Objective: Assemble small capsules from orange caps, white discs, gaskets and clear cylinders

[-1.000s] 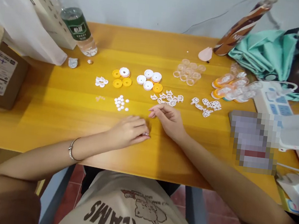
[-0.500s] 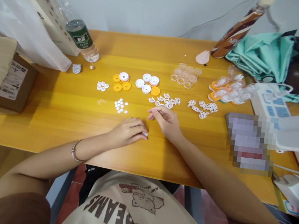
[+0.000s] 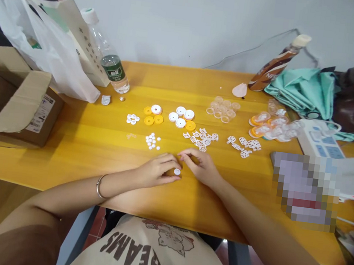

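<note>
Between the thumb and fingers of my left hand (image 3: 159,172) is a small white disc (image 3: 177,172), its round face showing near the fingertips. My right hand (image 3: 201,168) is just beside it, thumb and forefinger pinched together; what they hold, if anything, is too small to make out. Small white round pieces (image 3: 152,141) lie beyond my left hand. White openwork pieces (image 3: 202,140) are spread beyond my right hand, with a second group of openwork pieces (image 3: 245,147) farther right. White wheel-like discs (image 3: 180,123) and yellow wheel-like discs (image 3: 158,119) sit behind these.
Clear plastic cups (image 3: 223,110) and assembled orange-and-clear pieces (image 3: 261,119) stand farther back. A cardboard box (image 3: 42,111), a water bottle (image 3: 115,71) and a plastic bag (image 3: 63,62) occupy the left. At right are a brown bottle (image 3: 274,65), a green cloth bundle (image 3: 301,89) and a blurred phone-like object (image 3: 301,186).
The view has tilted upward, so the table sits lower in the picture. My right hand has come closer to my left. The white disc's face now shows more fully.
</note>
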The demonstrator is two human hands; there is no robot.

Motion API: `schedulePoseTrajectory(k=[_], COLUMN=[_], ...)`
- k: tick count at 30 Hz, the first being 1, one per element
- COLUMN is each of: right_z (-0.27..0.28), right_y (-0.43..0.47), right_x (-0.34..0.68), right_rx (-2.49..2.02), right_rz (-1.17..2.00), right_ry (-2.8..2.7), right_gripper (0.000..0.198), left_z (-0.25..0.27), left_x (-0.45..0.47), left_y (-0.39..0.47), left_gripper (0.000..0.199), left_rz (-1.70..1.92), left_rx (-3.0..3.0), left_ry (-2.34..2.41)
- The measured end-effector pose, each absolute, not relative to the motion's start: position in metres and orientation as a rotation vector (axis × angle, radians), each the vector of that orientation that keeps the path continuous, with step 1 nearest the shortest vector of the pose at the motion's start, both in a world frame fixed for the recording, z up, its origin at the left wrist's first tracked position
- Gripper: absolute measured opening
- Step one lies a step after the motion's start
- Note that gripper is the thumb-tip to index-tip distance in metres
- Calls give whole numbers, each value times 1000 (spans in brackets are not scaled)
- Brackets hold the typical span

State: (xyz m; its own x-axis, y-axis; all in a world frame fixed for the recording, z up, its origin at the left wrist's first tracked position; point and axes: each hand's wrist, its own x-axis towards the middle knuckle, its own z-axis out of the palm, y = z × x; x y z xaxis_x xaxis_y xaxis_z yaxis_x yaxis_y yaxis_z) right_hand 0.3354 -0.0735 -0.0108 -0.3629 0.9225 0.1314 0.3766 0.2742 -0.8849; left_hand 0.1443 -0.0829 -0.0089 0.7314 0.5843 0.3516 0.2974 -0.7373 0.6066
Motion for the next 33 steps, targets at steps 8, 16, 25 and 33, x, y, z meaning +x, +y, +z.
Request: schedulePoseTrajectory(k=[8, 16, 25, 33], right_z=[-12, -11, -12, -11], right_y=[-73, -74, -72, -72], right_x=[338, 339, 339, 341], right_rx=[-1170, -1159, -1166, -1137], right_rz=[1033, 1024, 1047, 1136], right_ry=[-1873, -1883, -1871, -1783], right_gripper=[17, 17, 18, 19], left_z=[25, 2, 23, 15], left_x=[90, 81, 100, 140], left_y=[-15, 18, -17, -81], left_gripper=[22, 23, 23, 23], left_rz=[888, 592, 900, 607], left_rx=[2534, 2448, 2502, 2384], left_ry=[1488, 1655, 1364, 604])
